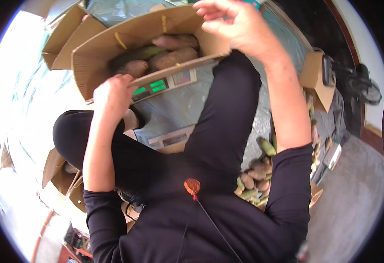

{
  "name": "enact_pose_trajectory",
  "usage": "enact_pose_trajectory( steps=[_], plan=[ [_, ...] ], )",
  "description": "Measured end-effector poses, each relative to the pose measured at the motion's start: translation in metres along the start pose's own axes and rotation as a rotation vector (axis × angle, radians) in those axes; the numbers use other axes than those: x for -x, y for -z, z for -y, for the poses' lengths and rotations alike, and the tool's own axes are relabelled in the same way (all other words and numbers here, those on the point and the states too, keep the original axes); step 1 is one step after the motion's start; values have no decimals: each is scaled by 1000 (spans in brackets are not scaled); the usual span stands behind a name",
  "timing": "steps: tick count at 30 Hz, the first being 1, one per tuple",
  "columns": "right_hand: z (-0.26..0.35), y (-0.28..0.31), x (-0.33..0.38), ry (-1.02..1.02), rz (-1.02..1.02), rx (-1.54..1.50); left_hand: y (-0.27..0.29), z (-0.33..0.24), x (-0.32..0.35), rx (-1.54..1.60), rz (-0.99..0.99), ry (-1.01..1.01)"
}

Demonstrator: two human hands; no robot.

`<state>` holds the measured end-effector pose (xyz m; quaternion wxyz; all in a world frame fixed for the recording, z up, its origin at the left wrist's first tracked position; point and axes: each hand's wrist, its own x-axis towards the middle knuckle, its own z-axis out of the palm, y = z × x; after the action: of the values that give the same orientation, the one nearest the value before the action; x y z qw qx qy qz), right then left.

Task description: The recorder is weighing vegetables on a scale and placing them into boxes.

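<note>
Before me an open cardboard box (84,74) holds several thick, pinkish-brown root vegetables (174,58) and a long greenish one (146,53). Yellow cord loops show on its walls. My left hand (113,95) is at the near left rim, its fingers curled over the cardboard edge. Over the box's right end, my right hand (240,28) is raised with fingers apart, and I see nothing in it. Below the near wall, a scale (157,87) with green lit displays faces me.
Another open carton (71,37) stands at the far left. More root vegetables (260,171) lie beside my right thigh. A small box (316,81) and a fan (365,85) are to the right. A carton (54,168) is near my left knee.
</note>
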<state>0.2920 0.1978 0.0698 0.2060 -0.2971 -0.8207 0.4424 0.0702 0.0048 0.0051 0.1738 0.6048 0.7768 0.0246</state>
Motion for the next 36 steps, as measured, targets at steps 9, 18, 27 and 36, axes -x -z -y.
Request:
enact_pose_trajectory(
  steps=[9, 18, 27, 36],
  plan=[
    [-67, 49, 134, -402, -405, -397, -1, -2, -5, -79, 11, -1],
    [-158, -20, 299, -781, -514, -237, -11, -10, -11, -91, 35, 46],
    [-235, -220, 446, -1023, -188, 68, -6, 18, -15, -157, -27, 30],
    [-211, -302, 525, -1246, 31, -164, -15, 7, -16, -175, -25, 27]
  ],
)
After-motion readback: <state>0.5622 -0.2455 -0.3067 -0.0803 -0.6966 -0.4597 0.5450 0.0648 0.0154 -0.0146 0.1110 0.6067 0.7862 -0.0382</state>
